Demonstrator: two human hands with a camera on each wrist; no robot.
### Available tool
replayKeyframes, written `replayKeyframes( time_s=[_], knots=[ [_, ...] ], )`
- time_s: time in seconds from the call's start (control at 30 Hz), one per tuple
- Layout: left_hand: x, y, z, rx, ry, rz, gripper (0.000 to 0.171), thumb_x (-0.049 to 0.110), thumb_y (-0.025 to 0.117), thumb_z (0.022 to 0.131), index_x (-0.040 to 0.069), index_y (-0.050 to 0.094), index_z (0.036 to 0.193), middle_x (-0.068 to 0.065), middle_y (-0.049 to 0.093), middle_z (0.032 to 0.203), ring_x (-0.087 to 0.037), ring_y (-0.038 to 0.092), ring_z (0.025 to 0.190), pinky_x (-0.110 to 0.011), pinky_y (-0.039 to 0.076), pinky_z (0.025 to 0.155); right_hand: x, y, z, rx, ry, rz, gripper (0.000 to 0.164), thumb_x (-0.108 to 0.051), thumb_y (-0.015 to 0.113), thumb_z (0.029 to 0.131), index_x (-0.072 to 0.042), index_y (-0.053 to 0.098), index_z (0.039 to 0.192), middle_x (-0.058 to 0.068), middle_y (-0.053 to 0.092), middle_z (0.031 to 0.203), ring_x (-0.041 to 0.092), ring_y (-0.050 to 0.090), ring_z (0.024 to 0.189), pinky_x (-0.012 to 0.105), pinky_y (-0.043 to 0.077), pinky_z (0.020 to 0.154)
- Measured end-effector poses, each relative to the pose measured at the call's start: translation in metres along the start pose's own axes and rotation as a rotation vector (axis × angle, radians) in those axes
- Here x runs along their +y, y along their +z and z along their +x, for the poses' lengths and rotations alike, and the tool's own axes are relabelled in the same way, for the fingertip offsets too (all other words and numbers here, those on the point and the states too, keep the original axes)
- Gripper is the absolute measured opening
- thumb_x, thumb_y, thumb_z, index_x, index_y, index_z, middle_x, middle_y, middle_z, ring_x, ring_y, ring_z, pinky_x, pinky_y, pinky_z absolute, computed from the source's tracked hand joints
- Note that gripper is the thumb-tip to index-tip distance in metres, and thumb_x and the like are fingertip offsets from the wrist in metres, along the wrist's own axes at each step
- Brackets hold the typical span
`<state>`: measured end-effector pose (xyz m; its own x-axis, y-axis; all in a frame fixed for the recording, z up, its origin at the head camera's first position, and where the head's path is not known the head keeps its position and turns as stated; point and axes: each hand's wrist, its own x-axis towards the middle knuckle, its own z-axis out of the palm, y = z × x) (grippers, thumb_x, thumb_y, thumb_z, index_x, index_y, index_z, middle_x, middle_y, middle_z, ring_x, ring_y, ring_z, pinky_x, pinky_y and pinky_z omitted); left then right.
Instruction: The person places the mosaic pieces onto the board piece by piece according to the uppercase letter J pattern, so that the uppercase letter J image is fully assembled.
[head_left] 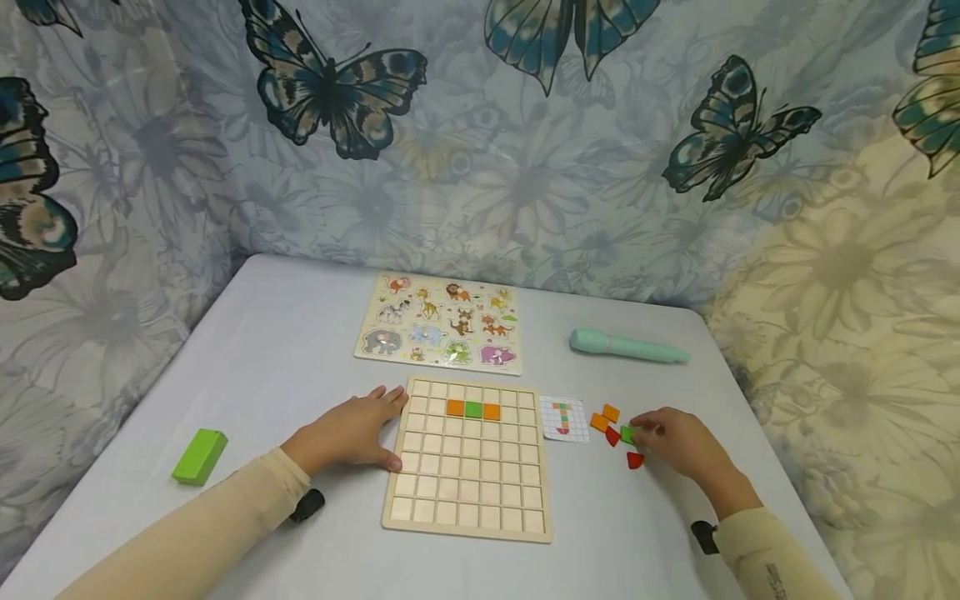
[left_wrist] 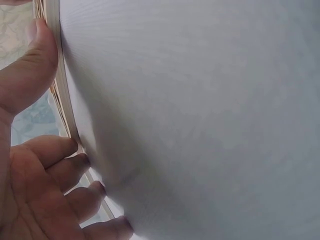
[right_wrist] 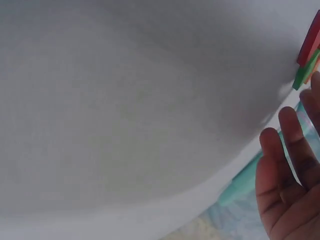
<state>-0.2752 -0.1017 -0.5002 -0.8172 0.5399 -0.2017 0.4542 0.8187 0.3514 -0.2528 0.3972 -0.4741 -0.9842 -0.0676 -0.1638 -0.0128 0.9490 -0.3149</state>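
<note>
In the head view, a wooden grid board (head_left: 468, 533) lies in front of me with a row of orange, green and orange tiles near its top. My left hand (head_left: 352, 429) rests at the board's left edge, thumb and fingers spread along it; the left wrist view shows the thumb (left_wrist: 42, 60) against the rim. On the right, my right hand (head_left: 678, 442) pinches a green square tile (head_left: 627, 433) at its right side, close over the table. Around it lie orange square tiles (head_left: 611, 413) and red pieces (head_left: 635, 460), one red piece right beside the green tile.
A small pattern card (head_left: 564, 419) lies against the board's right side. Behind the board is an animal puzzle (head_left: 438, 323); a mint-green pen-shaped thing (head_left: 628, 346) lies at the back right. A green block (head_left: 199, 457) stands at the left of the white table (head_left: 300, 308).
</note>
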Motion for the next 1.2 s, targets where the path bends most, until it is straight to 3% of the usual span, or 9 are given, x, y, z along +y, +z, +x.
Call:
replayKeyframes(
  time_s=[0.27, 0.37, 0.6, 0.7, 0.97, 1.07, 1.2],
  knots=[
    [0.004, 0.0, -0.004, 0.002, 0.0, -0.021, 0.108, 0.055, 0.082, 0.069, 0.002, 0.037, 0.15, -0.013, 0.03, 0.156, -0.039, 0.024, 0.143, -0.062, 0.028, 0.107, -0.01, 0.006, 0.021, -0.009, 0.026, 0.01, 0.034, -0.03, 0.07, 0.091, -0.004, 0.072, 0.113, 0.01, 0.066, 0.103, 0.029, 0.059, 0.091, 0.044, 0.053, 0.073],
    [0.005, 0.001, -0.004, -0.004, -0.001, -0.019, 0.108, 0.055, 0.082, 0.068, 0.001, 0.037, 0.15, -0.013, 0.03, 0.156, -0.039, 0.024, 0.143, -0.062, 0.027, 0.107, -0.011, 0.008, 0.023, -0.027, 0.029, 0.011, 0.032, -0.027, 0.071, 0.089, -0.003, 0.072, 0.111, 0.01, 0.067, 0.103, 0.03, 0.059, 0.093, 0.046, 0.053, 0.075],
    [0.007, -0.003, -0.002, -0.004, -0.008, 0.0, 0.109, 0.056, 0.081, 0.069, 0.002, 0.035, 0.151, -0.013, 0.029, 0.157, -0.039, 0.023, 0.143, -0.061, 0.028, 0.108, -0.018, 0.0, 0.021, 0.029, 0.002, -0.002, 0.033, -0.029, 0.069, 0.09, -0.003, 0.072, 0.109, 0.013, 0.067, 0.104, 0.028, 0.06, 0.087, 0.042, 0.053, 0.068],
    [0.006, -0.003, -0.002, -0.006, -0.009, -0.001, 0.108, 0.056, 0.081, 0.069, 0.001, 0.036, 0.151, -0.013, 0.029, 0.157, -0.04, 0.023, 0.143, -0.062, 0.028, 0.107, -0.043, 0.005, 0.022, 0.051, -0.066, -0.003, 0.031, -0.029, 0.071, 0.089, -0.005, 0.074, 0.108, 0.009, 0.066, 0.102, 0.024, 0.059, 0.086, 0.039, 0.052, 0.068],
    [0.003, -0.004, -0.005, 0.001, -0.005, -0.018, 0.108, 0.055, 0.081, 0.069, 0.001, 0.035, 0.151, -0.013, 0.029, 0.157, -0.039, 0.023, 0.143, -0.062, 0.027, 0.108, -0.15, 0.044, 0.03, 0.084, -0.442, -0.107, 0.019, -0.024, 0.076, 0.083, -0.011, 0.078, 0.096, -0.006, 0.065, 0.089, 0.01, 0.057, 0.079, 0.03, 0.052, 0.072],
    [0.003, -0.004, -0.005, 0.001, -0.004, -0.019, 0.108, 0.055, 0.081, 0.07, 0.002, 0.035, 0.151, -0.013, 0.029, 0.157, -0.039, 0.023, 0.143, -0.063, 0.027, 0.107, -0.175, 0.055, 0.032, 0.068, -0.525, -0.118, 0.016, -0.026, 0.076, 0.084, -0.014, 0.078, 0.095, -0.008, 0.064, 0.089, 0.008, 0.056, 0.079, 0.028, 0.052, 0.072],
    [0.003, -0.003, -0.004, 0.0, -0.009, -0.019, 0.108, 0.055, 0.082, 0.069, 0.003, 0.035, 0.151, -0.012, 0.028, 0.157, -0.038, 0.022, 0.143, -0.062, 0.026, 0.108, -0.19, 0.063, 0.035, 0.065, -0.564, -0.132, 0.015, -0.027, 0.076, 0.083, -0.016, 0.078, 0.093, -0.01, 0.063, 0.088, 0.007, 0.054, 0.077, 0.025, 0.05, 0.069]
  ],
)
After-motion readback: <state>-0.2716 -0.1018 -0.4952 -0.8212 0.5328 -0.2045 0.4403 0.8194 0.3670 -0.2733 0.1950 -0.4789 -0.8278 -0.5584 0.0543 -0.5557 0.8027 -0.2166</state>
